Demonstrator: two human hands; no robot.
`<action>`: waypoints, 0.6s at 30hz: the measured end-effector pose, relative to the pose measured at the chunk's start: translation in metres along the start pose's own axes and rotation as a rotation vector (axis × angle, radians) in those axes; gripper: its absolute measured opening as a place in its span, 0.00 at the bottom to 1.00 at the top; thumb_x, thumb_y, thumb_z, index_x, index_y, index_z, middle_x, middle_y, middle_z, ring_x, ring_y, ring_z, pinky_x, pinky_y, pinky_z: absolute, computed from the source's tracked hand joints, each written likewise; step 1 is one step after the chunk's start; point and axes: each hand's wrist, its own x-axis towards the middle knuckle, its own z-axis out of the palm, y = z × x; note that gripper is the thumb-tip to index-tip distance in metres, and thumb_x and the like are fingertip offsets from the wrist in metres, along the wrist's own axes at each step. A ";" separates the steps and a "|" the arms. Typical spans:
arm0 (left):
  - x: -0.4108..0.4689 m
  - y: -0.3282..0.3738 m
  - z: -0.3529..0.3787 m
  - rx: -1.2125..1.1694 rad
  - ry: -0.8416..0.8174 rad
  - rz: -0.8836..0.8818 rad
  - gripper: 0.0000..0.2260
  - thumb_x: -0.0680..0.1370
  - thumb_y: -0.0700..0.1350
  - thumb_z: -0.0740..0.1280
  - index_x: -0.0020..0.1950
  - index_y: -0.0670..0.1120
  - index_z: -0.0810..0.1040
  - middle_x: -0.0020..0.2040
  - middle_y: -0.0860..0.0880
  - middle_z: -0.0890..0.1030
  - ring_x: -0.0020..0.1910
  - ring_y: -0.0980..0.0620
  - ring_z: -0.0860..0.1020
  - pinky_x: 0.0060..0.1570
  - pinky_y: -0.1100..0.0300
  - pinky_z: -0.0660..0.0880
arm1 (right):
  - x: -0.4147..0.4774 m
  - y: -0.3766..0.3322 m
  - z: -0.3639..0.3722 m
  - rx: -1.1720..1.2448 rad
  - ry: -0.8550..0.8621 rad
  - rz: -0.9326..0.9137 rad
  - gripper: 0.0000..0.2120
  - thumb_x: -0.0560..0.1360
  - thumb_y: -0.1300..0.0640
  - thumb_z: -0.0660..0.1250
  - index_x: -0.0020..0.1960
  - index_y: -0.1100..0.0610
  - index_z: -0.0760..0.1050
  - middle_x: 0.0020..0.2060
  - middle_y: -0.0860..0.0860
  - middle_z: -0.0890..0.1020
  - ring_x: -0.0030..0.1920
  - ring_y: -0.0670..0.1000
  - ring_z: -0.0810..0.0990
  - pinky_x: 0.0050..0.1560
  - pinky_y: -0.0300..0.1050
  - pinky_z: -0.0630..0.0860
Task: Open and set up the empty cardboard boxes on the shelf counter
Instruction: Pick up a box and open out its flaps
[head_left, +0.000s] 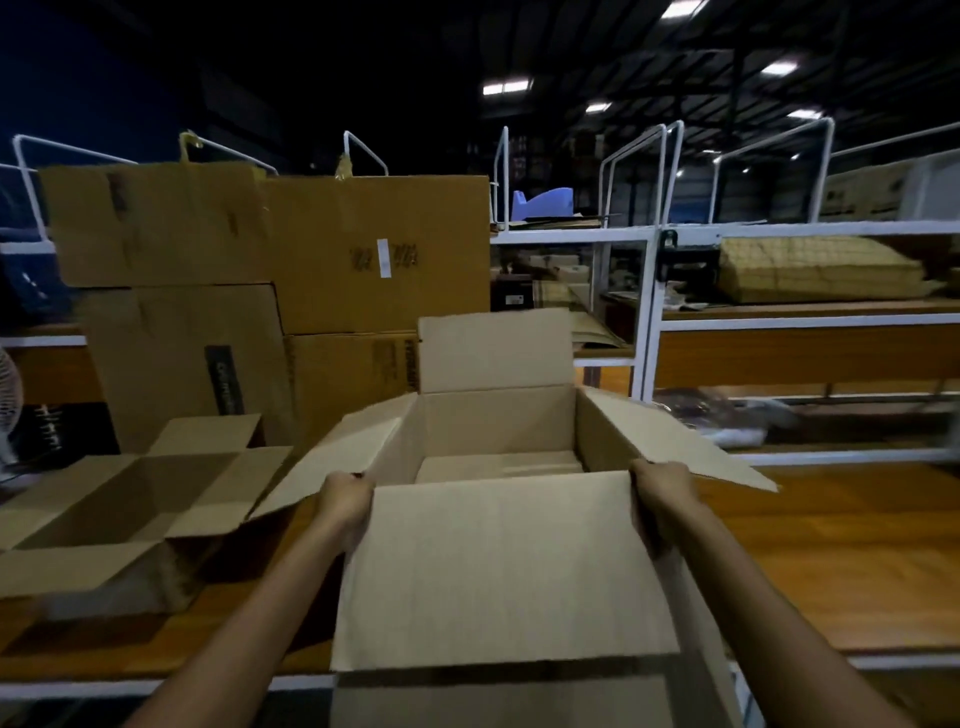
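Open-topped plain brown cardboard box (498, 457) sits centre on wooden shelf counter (841, 561), mouth up, long axis 9-to-3. Left hand (345, 501) and right hand (662, 493), arms extended, each grasp near corners. Second opened brown carton (135, 499) at 9.

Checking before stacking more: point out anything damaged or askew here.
Nothing damaged. The held box is open, gripped by left hand and right hand. The tall box stack behind leans slightly left.
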 end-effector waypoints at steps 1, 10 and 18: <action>0.000 0.001 0.001 0.046 -0.005 0.026 0.13 0.81 0.48 0.66 0.46 0.38 0.80 0.44 0.40 0.83 0.43 0.41 0.81 0.41 0.54 0.77 | 0.002 0.003 0.001 -0.063 -0.009 0.006 0.12 0.77 0.54 0.65 0.46 0.64 0.76 0.39 0.61 0.80 0.39 0.60 0.79 0.39 0.49 0.79; -0.024 0.004 0.003 0.926 -0.018 0.312 0.14 0.78 0.54 0.68 0.41 0.47 0.71 0.41 0.49 0.76 0.37 0.51 0.73 0.31 0.59 0.67 | -0.003 0.018 -0.008 -0.599 0.147 -0.203 0.14 0.75 0.48 0.71 0.40 0.56 0.73 0.36 0.54 0.78 0.37 0.53 0.78 0.37 0.46 0.78; -0.044 0.032 0.006 1.006 -0.047 0.550 0.10 0.77 0.56 0.69 0.49 0.49 0.79 0.42 0.52 0.79 0.40 0.54 0.77 0.38 0.58 0.75 | -0.016 0.010 -0.019 -0.874 -0.298 -0.281 0.11 0.75 0.46 0.71 0.46 0.54 0.76 0.42 0.52 0.81 0.43 0.50 0.81 0.49 0.48 0.80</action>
